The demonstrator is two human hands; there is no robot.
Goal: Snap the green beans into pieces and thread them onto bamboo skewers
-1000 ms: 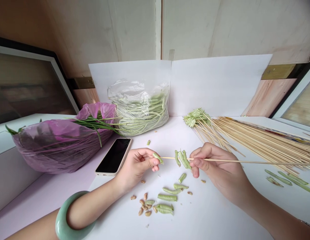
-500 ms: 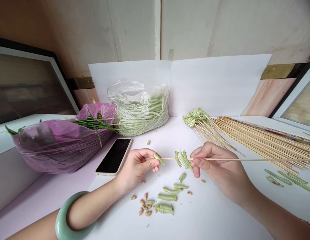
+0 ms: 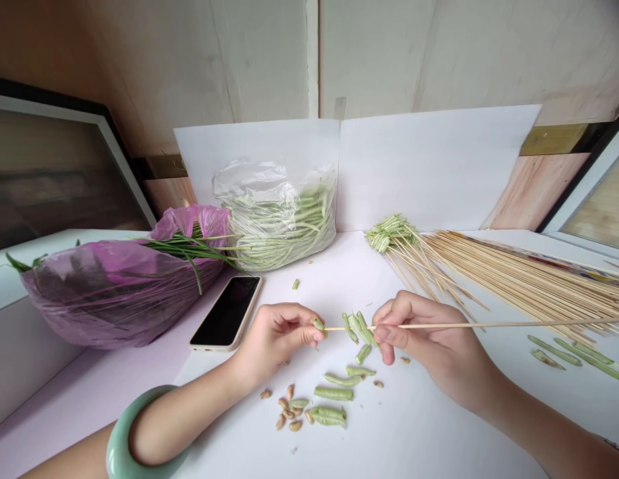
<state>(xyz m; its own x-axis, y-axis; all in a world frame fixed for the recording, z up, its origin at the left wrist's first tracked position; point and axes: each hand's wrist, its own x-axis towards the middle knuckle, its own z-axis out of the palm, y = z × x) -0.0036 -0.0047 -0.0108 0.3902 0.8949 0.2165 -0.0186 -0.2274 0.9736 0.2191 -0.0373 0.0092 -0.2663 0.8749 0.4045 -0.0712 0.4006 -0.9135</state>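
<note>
My left hand pinches a short green bean piece between thumb and fingertips, at the left tip of a bamboo skewer. My right hand is closed around that skewer, which runs level and far out to the right. Several bean pieces are threaded on it, just left of my right fingertips. Below the hands, more cut bean pieces lie on the white table. Small brown bean seeds are scattered beside them.
Behind my left hand are a phone, a purple bag of greens and a clear bag of long beans. At the right lie a pile of skewers, finished bean skewers and bean strips.
Both hands and the skewer have lowered slightly. The bean piece in my left hand has turned and now meets the skewer's tip.
</note>
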